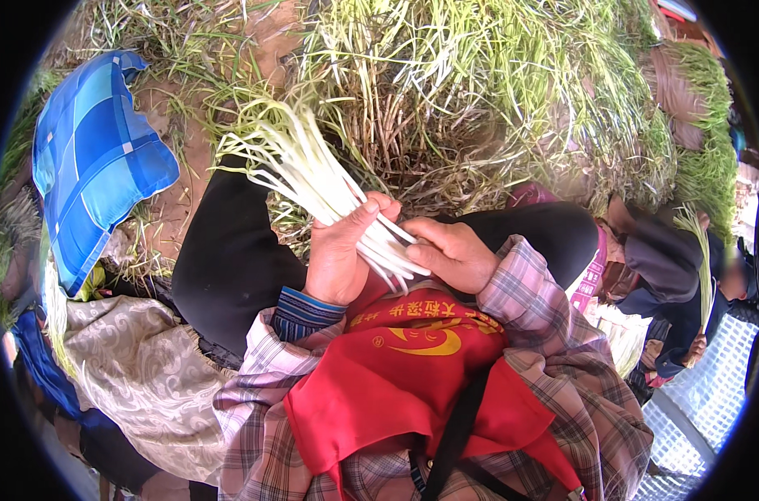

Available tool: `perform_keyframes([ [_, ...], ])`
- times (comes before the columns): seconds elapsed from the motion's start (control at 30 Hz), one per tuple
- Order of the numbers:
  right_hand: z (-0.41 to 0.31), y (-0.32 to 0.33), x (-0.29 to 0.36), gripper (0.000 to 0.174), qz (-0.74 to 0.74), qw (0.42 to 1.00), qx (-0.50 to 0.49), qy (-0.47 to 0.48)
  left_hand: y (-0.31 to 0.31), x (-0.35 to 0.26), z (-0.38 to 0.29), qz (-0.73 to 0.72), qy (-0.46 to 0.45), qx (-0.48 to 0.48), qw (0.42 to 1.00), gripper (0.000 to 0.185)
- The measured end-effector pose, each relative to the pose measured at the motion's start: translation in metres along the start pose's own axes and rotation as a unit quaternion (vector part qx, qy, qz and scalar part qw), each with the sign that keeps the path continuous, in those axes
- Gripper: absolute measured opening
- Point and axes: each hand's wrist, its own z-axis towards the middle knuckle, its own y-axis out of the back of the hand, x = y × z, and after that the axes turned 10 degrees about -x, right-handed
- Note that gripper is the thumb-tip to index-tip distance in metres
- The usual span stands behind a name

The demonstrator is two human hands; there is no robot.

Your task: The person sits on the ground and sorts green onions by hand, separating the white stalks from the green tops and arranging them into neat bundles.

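Observation:
My left hand (343,247) is closed around a bunch of long white stalks (320,178), which look like blanched chives. Their pale yellow-green tips fan out towards the upper left, and the white ends point down to the right. At those ends is my right hand (452,250), its thumb and forefinger pinching the edge of the bunch. The bunch is held above my lap, over a red apron (379,382) with yellow printing. My bent legs in black trousers (229,257) lie on either side of it.
A large heap of green-yellow stalks (479,75) covers the ground ahead. To the left are a blue checked cushion (103,156) and a patterned cloth (147,376). A person (674,288) sits at the right, holding a bunch of stalks (702,263). Bare soil (179,181) shows beside the cushion.

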Motion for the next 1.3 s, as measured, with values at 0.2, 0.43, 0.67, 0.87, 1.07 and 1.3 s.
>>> perform_keyframes([
  [0.2, -0.025, 0.041, 0.002, 0.025, 0.199, 0.954, -0.223, -0.012, 0.002, -0.005, 0.005, -0.055, -0.035, -0.084, 0.994, 0.028],
  [0.43, 0.025, 0.058, -0.004, 0.019, -0.33, 0.901, -0.245, 0.137, -0.005, -0.02, -0.003, 0.04, 0.008, -0.013, 0.999, 0.028],
  [0.67, 0.128, 0.032, -0.065, 0.018, 0.142, 0.955, -0.243, -0.092, -0.003, -0.037, -0.009, 0.118, -0.195, 0.026, 0.973, 0.028],
  [0.87, 0.181, 0.007, -0.143, 0.019, 0.367, 0.844, -0.283, -0.27, -0.001, -0.028, -0.002, -0.051, 0.026, -0.106, 0.993, 0.016],
  [1.07, 0.219, -0.013, -0.149, 0.038, 0.183, 0.923, -0.188, -0.283, -0.001, -0.038, -0.007, -0.006, -0.038, -0.065, 0.997, 0.022],
  [1.3, 0.219, -0.002, -0.117, 0.017, 0.34, 0.886, -0.147, -0.277, -0.003, -0.039, -0.01, -0.056, -0.026, -0.076, 0.995, 0.021],
])
